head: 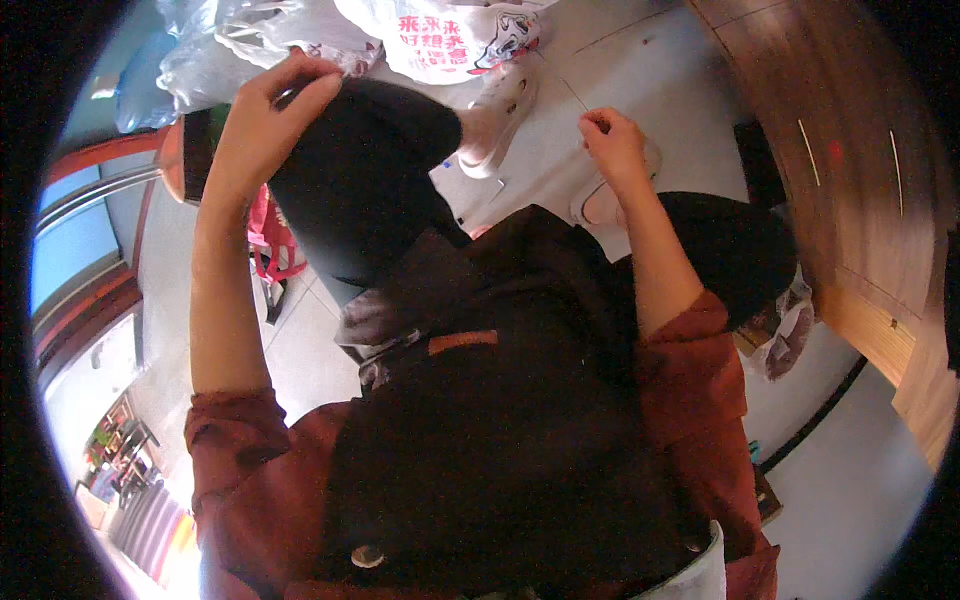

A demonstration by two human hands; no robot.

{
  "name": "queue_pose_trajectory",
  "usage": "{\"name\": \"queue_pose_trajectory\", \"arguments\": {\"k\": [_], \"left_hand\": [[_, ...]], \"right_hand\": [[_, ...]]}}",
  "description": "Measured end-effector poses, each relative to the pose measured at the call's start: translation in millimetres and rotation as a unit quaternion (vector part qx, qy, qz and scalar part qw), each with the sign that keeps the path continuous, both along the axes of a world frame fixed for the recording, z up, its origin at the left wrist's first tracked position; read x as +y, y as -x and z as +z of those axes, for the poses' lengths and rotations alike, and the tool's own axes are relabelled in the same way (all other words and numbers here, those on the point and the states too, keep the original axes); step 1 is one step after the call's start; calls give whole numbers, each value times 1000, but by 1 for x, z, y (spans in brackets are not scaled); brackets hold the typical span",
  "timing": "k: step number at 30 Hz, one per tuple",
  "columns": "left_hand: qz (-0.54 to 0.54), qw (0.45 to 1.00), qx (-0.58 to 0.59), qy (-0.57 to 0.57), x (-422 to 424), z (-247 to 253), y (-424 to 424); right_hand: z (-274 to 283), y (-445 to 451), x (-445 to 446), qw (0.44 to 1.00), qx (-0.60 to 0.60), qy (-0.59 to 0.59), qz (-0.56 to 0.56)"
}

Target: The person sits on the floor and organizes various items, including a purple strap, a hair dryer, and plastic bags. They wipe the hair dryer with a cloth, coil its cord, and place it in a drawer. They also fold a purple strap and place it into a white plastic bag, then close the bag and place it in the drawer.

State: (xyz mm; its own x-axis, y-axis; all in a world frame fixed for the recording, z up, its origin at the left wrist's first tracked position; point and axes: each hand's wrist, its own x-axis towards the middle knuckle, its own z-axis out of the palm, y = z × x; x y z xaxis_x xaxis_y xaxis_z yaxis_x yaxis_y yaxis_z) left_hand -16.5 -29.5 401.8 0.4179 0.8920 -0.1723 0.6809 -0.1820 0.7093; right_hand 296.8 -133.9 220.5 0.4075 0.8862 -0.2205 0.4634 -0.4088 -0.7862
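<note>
My left hand (289, 112) is raised over my left knee, in dark trousers (352, 165), with thumb and fingertips close together. Whether anything thin sits between them is not visible. Just beyond it are translucent plastic bags (300, 34). My right hand (616, 146) hovers above the floor, its fingers curled in a pinch. A fine dark line runs up from those fingertips; I cannot tell whether it is a held strand or a tile joint. A dark apron (495, 450) covers my front and lap.
A white plastic bag with red printing (457, 41) stands ahead, by a light clog (499, 120). Wooden furniture (840, 150) rises on the right. On the left are a pink bag (271, 236) and a red-brown frame (105, 154). Pale tiles (622, 67) form the floor.
</note>
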Motion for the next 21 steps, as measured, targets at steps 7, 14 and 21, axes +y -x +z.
{"name": "queue_pose_trajectory", "arguments": {"k": [7, 14, 21], "left_hand": [[65, 996, 60, 7, -42, 41, 40], [-17, 996, 74, 50, -1, 43, 5], [-92, 990, 81, -66, 68, -4, -35]], "right_hand": [[-64, 18, -16, 995, -67, 27, 67], [-150, 32, -51, 959, 143, 237, 66], [-230, 60, -61, 946, 1, 247, 208]]}}
